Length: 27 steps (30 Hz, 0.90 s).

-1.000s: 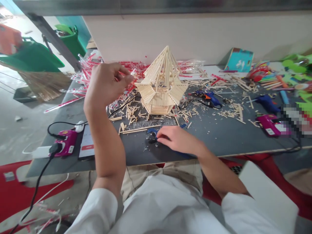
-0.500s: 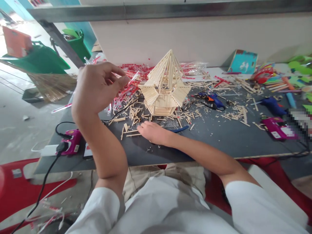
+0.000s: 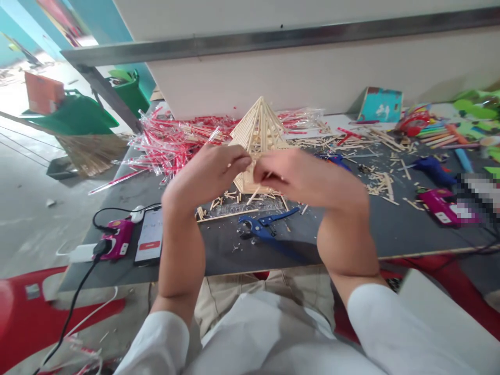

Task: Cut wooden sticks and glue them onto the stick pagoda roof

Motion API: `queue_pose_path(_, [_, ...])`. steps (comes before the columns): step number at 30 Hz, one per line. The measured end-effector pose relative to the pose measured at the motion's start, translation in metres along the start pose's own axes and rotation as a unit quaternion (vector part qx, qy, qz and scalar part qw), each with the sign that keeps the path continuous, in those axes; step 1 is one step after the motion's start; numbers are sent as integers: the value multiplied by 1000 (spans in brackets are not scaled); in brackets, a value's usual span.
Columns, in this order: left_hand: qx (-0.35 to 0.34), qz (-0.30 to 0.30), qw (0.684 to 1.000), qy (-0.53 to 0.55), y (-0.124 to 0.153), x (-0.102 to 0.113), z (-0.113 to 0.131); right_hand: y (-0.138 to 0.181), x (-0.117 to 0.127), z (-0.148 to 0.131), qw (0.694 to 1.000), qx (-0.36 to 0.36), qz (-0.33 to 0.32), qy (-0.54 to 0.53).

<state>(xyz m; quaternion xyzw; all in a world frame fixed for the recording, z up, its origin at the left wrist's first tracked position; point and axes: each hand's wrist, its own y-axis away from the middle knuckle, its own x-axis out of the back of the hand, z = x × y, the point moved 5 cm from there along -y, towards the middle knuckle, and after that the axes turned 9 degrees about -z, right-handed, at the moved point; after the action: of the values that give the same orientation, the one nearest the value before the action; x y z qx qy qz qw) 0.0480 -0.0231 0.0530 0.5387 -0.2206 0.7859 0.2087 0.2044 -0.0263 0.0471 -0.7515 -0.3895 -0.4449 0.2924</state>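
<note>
Wooden stick (image 3: 253,196) is hanging between my pinching left hand (image 3: 207,174) and right hand (image 3: 302,177), just before the model (image 3: 258,130), so I am gripping lightly to avoid snapping it.

Dark grey worktable (image 3: 351,229) carries loose clutter. Blue-handled cutting pliers (image 3: 265,229) lie near the front edge, beside a clear plastic ruler (image 3: 242,209). At the left end: a smartphone with a lit screen (image 3: 150,237) next to a pink glue gun (image 3: 117,239) joined to a black cable (image 3: 74,302). Heap of red-and-clear plastic wrappers (image 3: 172,143) at the back left. Short cut wooden sticks (image 3: 380,182) scattered right of centre. Blue glue gun (image 3: 433,171) and a second pink glue gun (image 3: 443,205) at the right. Teal painted board (image 3: 379,105) leans on the wall. Green plastic bin (image 3: 74,112) stands beyond the table's left end.
</note>
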Motion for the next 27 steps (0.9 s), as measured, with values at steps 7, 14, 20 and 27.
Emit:
queue_pose_path(7, [-23,-35,994,97,-46,-61,39,38,38,60,958,-99,225,-150])
queue_pose_path(14, [87,-1,991,101,-58,-87,35,24,32,93,932,-148,243,-222])
queue_pose_path(20, [159,11,985,60,-54,-77,17,7,21,109,936,-204,241,-153])
queue_pose_path(27, [194,35,978,64,-58,-74,9,-3,17,105,930,-195,274,-147])
